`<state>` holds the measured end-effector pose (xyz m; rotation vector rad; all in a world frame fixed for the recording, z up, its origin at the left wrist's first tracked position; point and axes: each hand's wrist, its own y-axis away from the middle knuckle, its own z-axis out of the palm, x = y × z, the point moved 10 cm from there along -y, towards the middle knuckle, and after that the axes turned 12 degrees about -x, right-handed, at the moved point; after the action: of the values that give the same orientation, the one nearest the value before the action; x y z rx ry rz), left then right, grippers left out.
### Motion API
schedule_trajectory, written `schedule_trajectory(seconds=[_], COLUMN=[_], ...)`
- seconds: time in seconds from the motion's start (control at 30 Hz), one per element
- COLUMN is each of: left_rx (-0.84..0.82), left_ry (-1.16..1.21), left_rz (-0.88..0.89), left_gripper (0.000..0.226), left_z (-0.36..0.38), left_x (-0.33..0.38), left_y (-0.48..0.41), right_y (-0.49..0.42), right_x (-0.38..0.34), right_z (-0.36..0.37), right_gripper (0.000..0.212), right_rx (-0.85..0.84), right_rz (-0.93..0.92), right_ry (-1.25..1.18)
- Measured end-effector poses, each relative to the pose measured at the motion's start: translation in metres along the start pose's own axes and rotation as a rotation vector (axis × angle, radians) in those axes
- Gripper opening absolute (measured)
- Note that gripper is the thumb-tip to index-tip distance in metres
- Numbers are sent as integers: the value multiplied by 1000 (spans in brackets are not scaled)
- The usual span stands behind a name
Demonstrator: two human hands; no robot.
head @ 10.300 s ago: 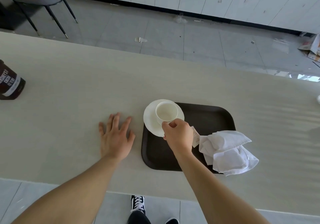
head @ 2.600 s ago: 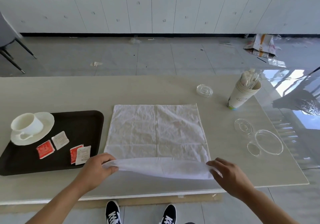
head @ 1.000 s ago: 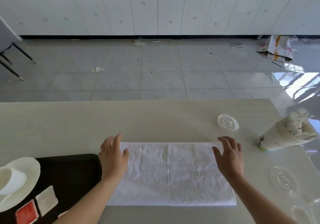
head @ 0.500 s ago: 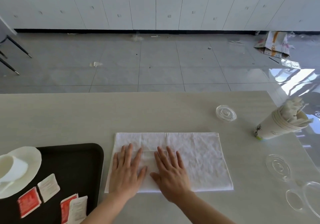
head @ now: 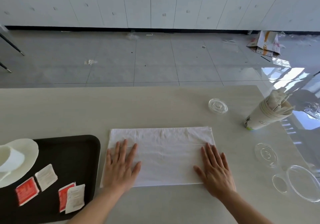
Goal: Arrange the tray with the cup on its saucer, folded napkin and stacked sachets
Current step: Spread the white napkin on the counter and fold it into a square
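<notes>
Tray set-up on my feed: napkin folded once, both hands flat on it.
Logged from the left: cup (head: 10, 157) standing on its saucer (head: 27, 147), at the 10 o'clock corner of the dark tray (head: 72, 154); four sachets (head: 26, 190), two red and two white, loose toward the tray's 6 o'clock, the right-hand pair overlapping; napkin (head: 164, 151), a white rectangle on the table (head: 103, 109) just off the tray's 3 o'clock side; left hand (head: 121, 168), fingers straight, pressing the napkin's 8 o'clock end, grasping nothing; right hand (head: 215, 173), equally flat and released across its 4 o'clock corner; clear lids (head: 217, 106) and stacked paper cups (head: 263, 118) from the napkin's 1 to 4 o'clock.
</notes>
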<state>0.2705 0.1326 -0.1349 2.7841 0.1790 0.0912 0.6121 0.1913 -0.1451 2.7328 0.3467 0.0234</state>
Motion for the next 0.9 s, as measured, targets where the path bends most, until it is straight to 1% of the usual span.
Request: schedule_trajectory(seconds=[0.1,0.2,0.27,0.37,0.4,0.53,0.6,0.67,0.73,0.8,0.83,0.9], left_rx=[-19,-43,-29,2,6,-71,-87,-142,-206,-246,-254,-269], left_ry=[-24,14,61,68,70,118,144,197,324,483,534,562], left_rz=[-17,-101,-153,-165,-194,-408,-450,-484,-537,-574,-585,-596], left_gripper=[71,77,76,77,78,80,75,65,57,55,53,44], left_z=[-5,-12,-15,-14,-16,-13,-15,-15,-13,-8,-6,-3], left_x=[2,-1,-6,-8,-9,-23,-23,-24,-31,-39,-42,-47], left_y=[8,17,30,51,58,80,85,84,81,79,78,78], right_y=[2,4,7,15,17,27,29,29,29,29,29,30], right_x=[-1,2,4,11,15,27,27,26,26,27,27,27], right_z=[1,3,3,7,7,10,10,8,7,7,8,8], right_gripper=[81,82,83,83,83,84,85,87,89,88,88,87], right_rx=[-13,-23,-19,-19,-16,-14,-8,-5,-5,1,2,10], right_rz=[-8,-14,-5,-4,-3,10,6,4,1,2,1,1], right_ry=[21,24,28,16,10,2,-16,-26,-19,-30,-41,-50])
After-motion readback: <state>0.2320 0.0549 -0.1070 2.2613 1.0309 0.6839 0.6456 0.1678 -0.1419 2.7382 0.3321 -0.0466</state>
